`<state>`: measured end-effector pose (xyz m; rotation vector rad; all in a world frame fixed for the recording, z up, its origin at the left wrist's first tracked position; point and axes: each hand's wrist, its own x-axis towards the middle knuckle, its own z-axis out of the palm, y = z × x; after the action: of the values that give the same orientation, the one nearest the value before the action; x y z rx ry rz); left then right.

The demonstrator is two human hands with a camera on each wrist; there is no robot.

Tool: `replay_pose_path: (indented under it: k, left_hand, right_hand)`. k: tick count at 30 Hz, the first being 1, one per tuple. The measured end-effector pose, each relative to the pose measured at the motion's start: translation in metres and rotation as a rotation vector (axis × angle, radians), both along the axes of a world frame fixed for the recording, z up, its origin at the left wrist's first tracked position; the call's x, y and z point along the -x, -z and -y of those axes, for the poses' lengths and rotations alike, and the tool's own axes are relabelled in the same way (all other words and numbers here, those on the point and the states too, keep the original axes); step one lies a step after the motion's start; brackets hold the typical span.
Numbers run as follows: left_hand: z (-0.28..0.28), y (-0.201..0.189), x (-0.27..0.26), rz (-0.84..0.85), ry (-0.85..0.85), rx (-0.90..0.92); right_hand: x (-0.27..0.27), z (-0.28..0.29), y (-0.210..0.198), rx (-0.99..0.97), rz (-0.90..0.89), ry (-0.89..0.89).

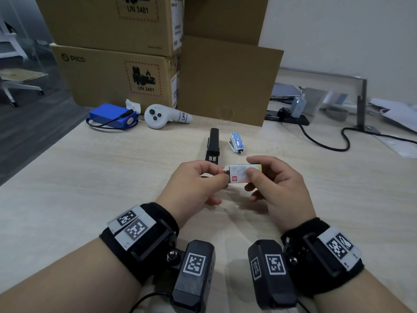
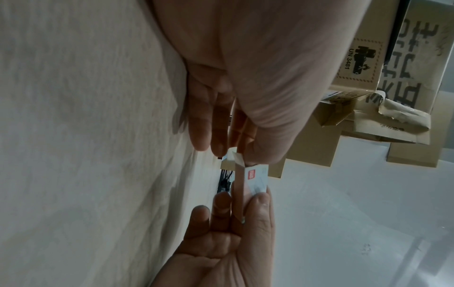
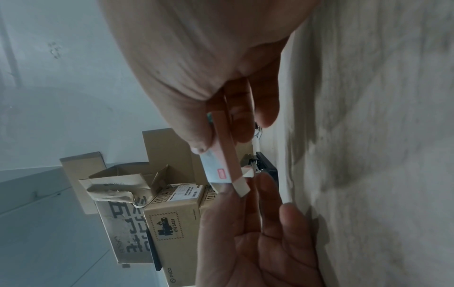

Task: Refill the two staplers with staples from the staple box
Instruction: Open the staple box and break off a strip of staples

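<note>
Both hands hold a small white staple box [image 1: 244,173] with a red label above the table. My right hand [image 1: 255,175] grips its body between thumb and fingers. My left hand [image 1: 220,176] pinches the box's left end, where a white end flap [image 3: 242,186] stands open. In the left wrist view the staple box [image 2: 255,180] runs from my left fingertips [image 2: 216,139] down to the right hand. A black stapler [image 1: 213,145] lies just beyond the hands, with a blue dotted stapler [image 1: 237,142] to its right. No staples are visible.
Stacked cardboard boxes [image 1: 117,75] and a leaning cardboard sheet [image 1: 225,80] close off the back. A blue battery pack [image 1: 112,116] and a white controller [image 1: 158,116] lie at the back left. A black cable [image 1: 325,141] and a metal stand [image 1: 361,105] are at the right.
</note>
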<state>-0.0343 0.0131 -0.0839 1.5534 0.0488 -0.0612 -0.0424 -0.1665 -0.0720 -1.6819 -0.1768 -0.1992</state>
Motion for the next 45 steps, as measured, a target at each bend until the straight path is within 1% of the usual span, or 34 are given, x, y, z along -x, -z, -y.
replay_pose_path:
  k: [3,5,7,8,10,11,12,20,22,23,26,28,30,32,35,37,41,45]
  left_hand:
    - [0.0,-0.002,0.001,0.042,-0.033,0.015]
    - [-0.001,-0.002,0.002,0.134,-0.084,-0.07]
    - [-0.003,-0.004,0.004,0.202,-0.128,-0.26]
    - [-0.003,-0.005,0.005,0.203,-0.109,-0.403]
    - [-0.003,-0.009,0.009,0.143,0.022,-0.714]
    - [-0.002,-0.01,0.01,0.11,0.068,-0.823]
    - [-0.002,-0.011,0.01,0.087,0.089,-0.878]
    - [-0.001,-0.015,0.012,0.07,0.032,-0.862]
    - [-0.001,-0.012,0.011,0.065,0.01,-0.796]
    - [-0.002,-0.01,0.01,0.066,-0.014,-0.714]
    - [-0.002,-0.008,0.009,0.123,-0.089,-0.378]
    - [-0.001,-0.011,0.009,0.129,-0.095,-0.232]
    - [-0.001,-0.013,0.01,0.126,-0.071,-0.162]
    - [-0.001,-0.012,0.009,0.11,-0.047,-0.147]
    - [-0.002,-0.011,0.008,0.037,-0.019,-0.079]
    - [-0.001,-0.011,0.009,-0.003,-0.001,-0.009]
    - [0.001,-0.015,0.01,-0.069,0.03,0.2]
    - [0.001,-0.014,0.01,-0.108,0.062,0.323]
  right_hand:
    - [-0.002,0.003,0.0,-0.01,0.002,0.07]
    - [-0.004,0.005,0.001,-0.03,0.007,0.142]
    - [-0.007,0.006,0.001,-0.033,0.023,0.194]
    - [-0.007,0.007,0.0,-0.023,0.027,0.204]
    - [-0.006,0.006,0.0,0.005,0.029,0.199]
    - [-0.005,0.006,0.0,0.015,0.027,0.192]
    - [-0.005,0.005,0.0,0.022,0.024,0.186]
    - [-0.002,0.001,-0.001,0.026,-0.011,0.107]
    - [-0.002,0.001,-0.002,0.028,-0.01,0.101]
    - [-0.002,0.001,-0.002,0.027,-0.009,0.1]
    - [-0.002,0.002,-0.002,0.024,-0.014,0.095]
    - [-0.002,0.002,-0.002,0.022,-0.02,0.079]
    - [-0.002,0.001,-0.002,0.018,-0.017,0.053]
    - [-0.001,0.001,-0.002,0.019,-0.001,0.023]
    - [0.0,0.001,-0.002,0.033,0.054,-0.014]
    - [0.0,0.001,-0.001,0.02,0.09,-0.026]
    - [0.001,0.002,0.0,0.052,0.142,0.001]
    - [0.003,0.0,-0.002,0.049,0.174,-0.004]
